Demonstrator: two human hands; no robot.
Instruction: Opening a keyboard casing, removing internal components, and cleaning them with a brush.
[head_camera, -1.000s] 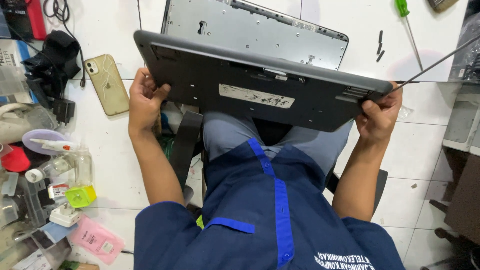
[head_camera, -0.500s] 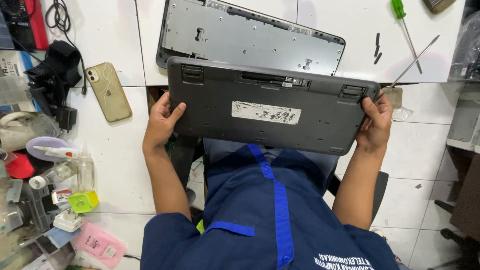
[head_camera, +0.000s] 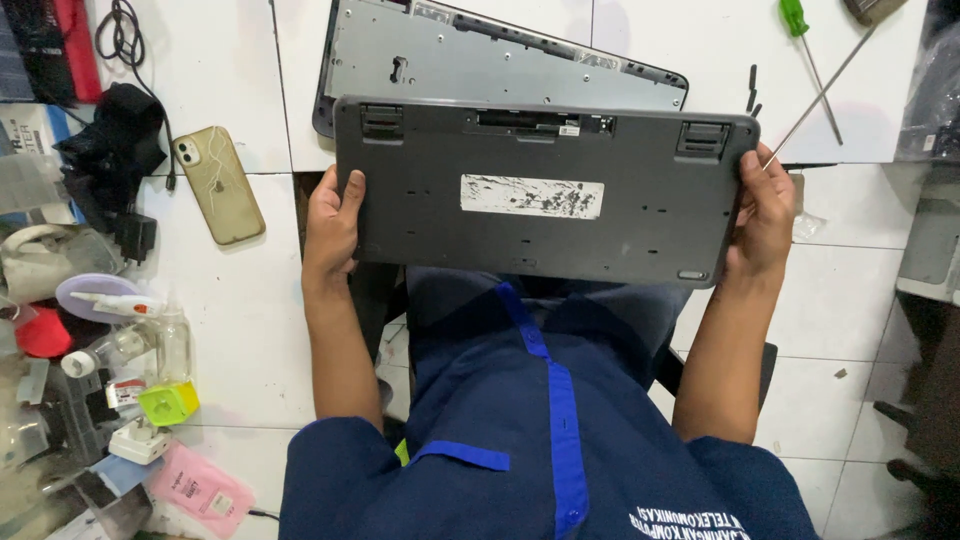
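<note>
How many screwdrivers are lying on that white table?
2. A green-handled screwdriver lies at the top right of the table; a second screwdriver, its handle mostly cut off by the frame edge, crosses it diagonally. Others may be hidden behind the keyboard.

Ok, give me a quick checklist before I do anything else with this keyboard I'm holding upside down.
1. Both ends gripped: left hand and right hand each hold an end of the grey keyboard: ok.
2. Underside facing up, worn label showing: ok.
3. Both fold-out feet lie flat: ok.
4. Screws out of the base: cannot tell.
5. Green-handled screwdriver within reach on the white table: ok.
6. Set-down room: metal plate lies just beyond, phone at left: not ok.
</note>
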